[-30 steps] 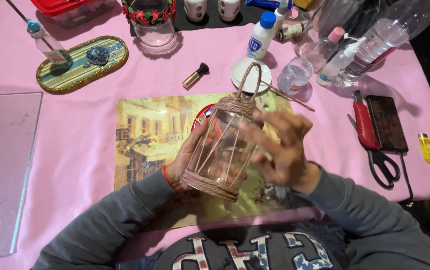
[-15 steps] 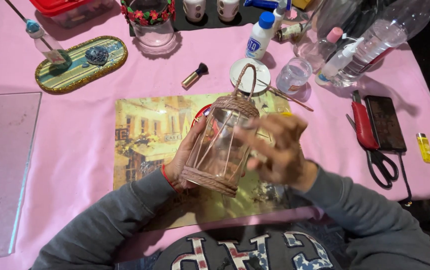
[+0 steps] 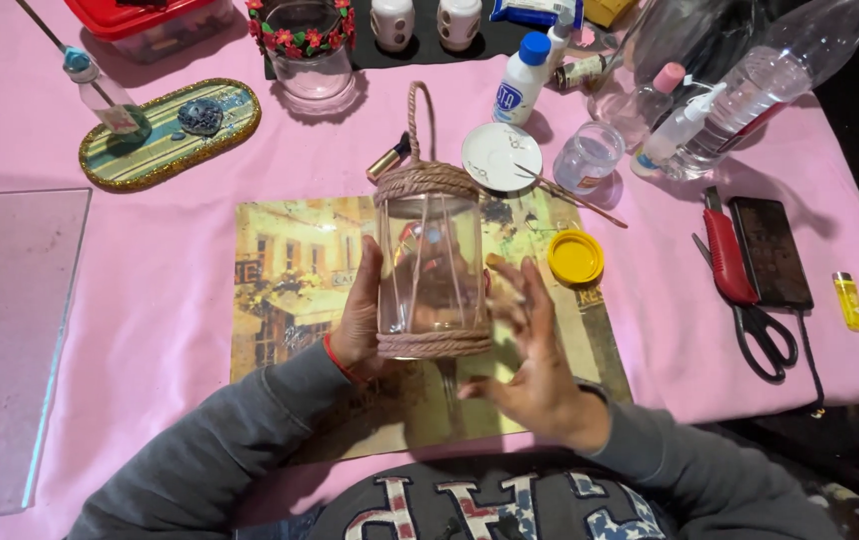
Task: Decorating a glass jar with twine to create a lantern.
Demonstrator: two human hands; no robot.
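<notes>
Gripping the jar (image 3: 430,265), left hand (image 3: 360,330); right hand (image 3: 535,360) open beside.

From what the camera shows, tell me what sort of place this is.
Probably a home craft table. The left hand holds a cord-wrapped glass jar over a pink tablecloth, with scissors and a white glue bottle nearby.

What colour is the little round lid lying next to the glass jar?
Yellow: the small round plastic lid shows best in the head view.
</notes>
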